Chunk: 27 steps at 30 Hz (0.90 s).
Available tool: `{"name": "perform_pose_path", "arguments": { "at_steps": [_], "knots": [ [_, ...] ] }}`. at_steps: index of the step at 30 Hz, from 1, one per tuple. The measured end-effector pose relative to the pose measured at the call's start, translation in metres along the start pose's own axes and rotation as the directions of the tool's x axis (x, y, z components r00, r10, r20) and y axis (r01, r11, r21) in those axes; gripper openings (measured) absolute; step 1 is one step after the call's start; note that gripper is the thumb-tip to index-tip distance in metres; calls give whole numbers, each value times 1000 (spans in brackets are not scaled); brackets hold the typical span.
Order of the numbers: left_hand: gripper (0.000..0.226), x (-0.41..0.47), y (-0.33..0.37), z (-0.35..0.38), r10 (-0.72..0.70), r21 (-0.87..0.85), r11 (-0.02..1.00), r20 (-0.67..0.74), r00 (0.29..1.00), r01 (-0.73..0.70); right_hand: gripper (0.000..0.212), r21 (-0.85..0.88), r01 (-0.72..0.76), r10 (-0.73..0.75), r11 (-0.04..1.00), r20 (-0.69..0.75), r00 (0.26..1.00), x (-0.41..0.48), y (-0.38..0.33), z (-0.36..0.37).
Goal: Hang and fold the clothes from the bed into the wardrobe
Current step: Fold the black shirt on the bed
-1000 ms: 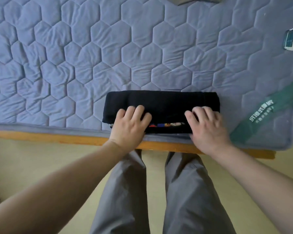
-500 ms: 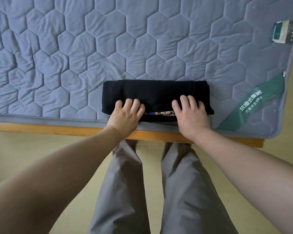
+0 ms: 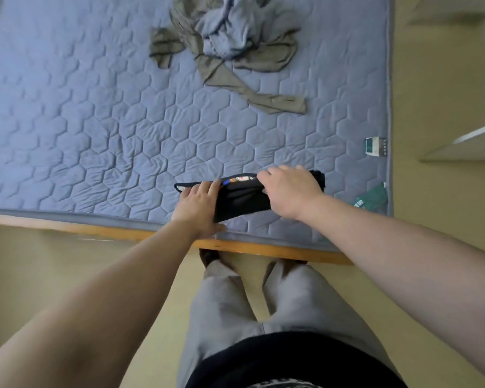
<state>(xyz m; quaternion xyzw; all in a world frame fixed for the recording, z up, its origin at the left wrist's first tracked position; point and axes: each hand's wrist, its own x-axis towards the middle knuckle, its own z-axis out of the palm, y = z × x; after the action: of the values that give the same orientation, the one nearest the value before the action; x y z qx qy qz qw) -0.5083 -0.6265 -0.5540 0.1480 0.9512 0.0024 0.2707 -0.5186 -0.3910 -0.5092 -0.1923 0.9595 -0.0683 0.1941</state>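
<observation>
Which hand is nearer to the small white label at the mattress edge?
Right. The right hand holds the black garment just left of and below the label; the left hand is at the garment's other end, farther away.

Forearms outstretched, left hand (image 3: pixel 198 208) and right hand (image 3: pixel 290 191) gripping black garment (image 3: pixel 241 200)

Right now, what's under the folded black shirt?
Under the folded black shirt lies the quilted mattress, near its front edge. The left hand holds the shirt's left end, the right hand its right end. Whether fingers or anything else lie beneath is hidden.
</observation>
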Motion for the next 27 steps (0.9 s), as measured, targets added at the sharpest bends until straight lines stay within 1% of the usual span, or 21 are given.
{"name": "perform_pose_path", "arguments": {
  "at_steps": [3, 5, 6, 8, 10, 11, 13, 14, 16, 18, 19, 22, 24, 27],
  "knots": [
    [125, -42, 23, -31, 4, 79, 997, -166, 986, 9, 23, 79, -30, 27, 996, 40, 999, -40, -1, -51],
    [118, -58, 40, -55, 67, 98, 994, -255, 965, -43, 24, 97, -56, 51, 994, 47, 998, -72, 6, -77],
    [113, -63, 49, -68, 113, 85, 992, -270, 956, -93, 21, 87, -73, 69, 994, 43, 997, -88, 11, -88],
    [100, -69, 67, -96, 229, 60, 974, -264, 937, -221, 15, 86, -134, 132, 987, 36, 991, -122, 24, -105],
    [86, -72, 83, -122, 337, 29, 940, -230, 913, -340, 19, 146, -203, 198, 968, 48, 979, -155, 36, -115],
    [79, -74, 93, -136, 398, 40, 916, -218, 891, -399, 22, 180, -245, 242, 953, 39, 970, -174, 40, -118],
    [71, -76, 112, -159, 497, 99, 868, -204, 843, -487, 17, 244, -329, 332, 912, 29, 943, -209, 44, -125],
    [69, -76, 122, -170, 538, 141, 843, -209, 817, -519, 20, 261, -365, 373, 894, 20, 928, -225, 43, -129],
    [61, -80, 144, -191, 595, 225, 802, -215, 774, -554, 35, 277, -418, 438, 865, -11, 899, -254, 39, -137],
    [51, -89, 170, -212, 636, 329, 762, -219, 740, -557, 46, 278, -463, 492, 841, -42, 869, -282, 33, -146],
    [48, -95, 183, -221, 660, 386, 737, -232, 715, -555, 55, 275, -481, 514, 833, -58, 856, -294, 30, -150],
    [43, -113, 224, -242, 730, 502, 661, -258, 633, -557, 93, 227, -530, 562, 817, -107, 820, -322, 25, -157],
    [43, -121, 251, -250, 753, 528, 635, -259, 605, -563, 104, 163, -572, 594, 804, -167, 787, -335, 31, -160],
    [44, -126, 288, -259, 769, 551, 617, -270, 579, -562, 113, 120, -605, 615, 787, -223, 756, -356, 51, -162]
  ]
}}
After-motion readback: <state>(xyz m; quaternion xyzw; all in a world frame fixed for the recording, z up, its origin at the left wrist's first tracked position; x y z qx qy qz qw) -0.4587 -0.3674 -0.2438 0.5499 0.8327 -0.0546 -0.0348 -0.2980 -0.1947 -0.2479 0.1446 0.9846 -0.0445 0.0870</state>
